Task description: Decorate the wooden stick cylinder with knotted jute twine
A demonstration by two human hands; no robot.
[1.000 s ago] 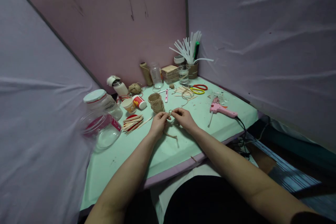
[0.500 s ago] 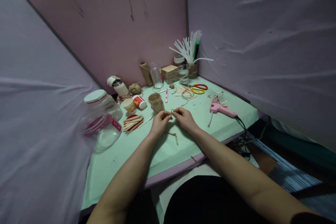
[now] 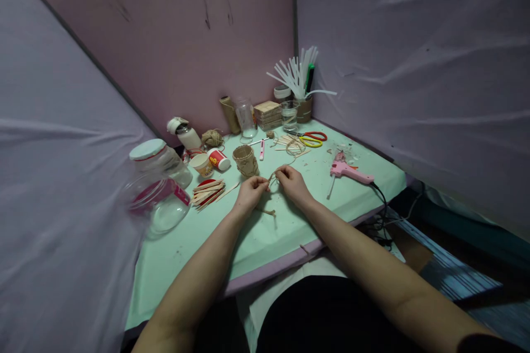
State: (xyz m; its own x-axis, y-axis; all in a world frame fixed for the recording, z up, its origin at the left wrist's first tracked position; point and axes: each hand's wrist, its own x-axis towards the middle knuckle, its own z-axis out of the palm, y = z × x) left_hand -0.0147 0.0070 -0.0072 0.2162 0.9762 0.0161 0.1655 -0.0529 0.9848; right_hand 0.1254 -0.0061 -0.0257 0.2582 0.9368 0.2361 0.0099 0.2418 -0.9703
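Observation:
A thin strand of brown twine (image 3: 272, 176) runs between my two hands over the middle of the table. My left hand (image 3: 252, 192) pinches one part of it, fingers closed. On the other side, my right hand (image 3: 291, 181) grips the twine between thumb and fingers, slightly higher. A braided length of twine (image 3: 265, 212) hangs below my left hand and ends in a knot near the tabletop. Just behind my left hand stands a twine-wrapped cup (image 3: 245, 161), upright. Looped twine (image 3: 295, 146) lies beyond my right hand among several thin sticks.
A pink glue gun (image 3: 351, 172) with a cord rests at the right. Scissors (image 3: 312, 138) and a pink cutter (image 3: 262, 150) lie farther back. Wooden sticks (image 3: 207, 194), paper cups (image 3: 202, 165) and a clear jar (image 3: 169, 207) are at the left. Straws (image 3: 298, 77) stand at the back.
My hands have drawn slightly apart, the right one moving up a little, and more of the twine shows between them. The view has shifted slightly.

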